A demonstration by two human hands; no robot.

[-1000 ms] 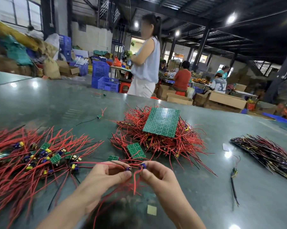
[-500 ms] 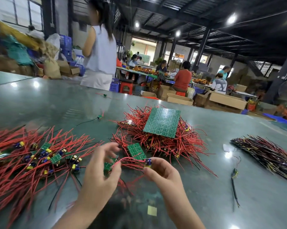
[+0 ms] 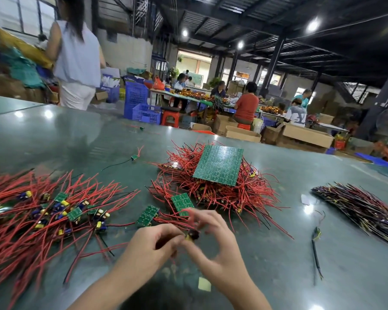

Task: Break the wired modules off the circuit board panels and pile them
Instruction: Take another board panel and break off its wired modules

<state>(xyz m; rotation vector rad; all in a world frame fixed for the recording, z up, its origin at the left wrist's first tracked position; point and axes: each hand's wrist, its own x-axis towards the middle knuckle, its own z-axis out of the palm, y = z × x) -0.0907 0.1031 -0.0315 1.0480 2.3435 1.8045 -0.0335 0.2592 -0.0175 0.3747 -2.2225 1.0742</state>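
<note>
My left hand (image 3: 152,245) and my right hand (image 3: 215,249) meet low in the middle, over the green table (image 3: 278,253). Between their fingertips they pinch a small wired module piece (image 3: 192,236) with a yellow and dark part, and red wires trail from it. The right hand is blurred. Just beyond lie two small green panel pieces (image 3: 147,215) (image 3: 182,203). A large green circuit board panel (image 3: 218,165) lies on top of a heap of red-wired panels (image 3: 244,193). The pile of broken-off modules (image 3: 54,211) spreads at the left.
A pile of dark wired parts (image 3: 363,209) lies at the right. A lone module with a black wire (image 3: 134,157) and a loose black wire (image 3: 316,247) lie on the table, with a yellow square (image 3: 204,284) near me. A person (image 3: 77,54) stands beyond the far left edge.
My left hand has let go of a green piece, which now lies on the table, and has come back to meet the right hand. The standing person has walked left.
</note>
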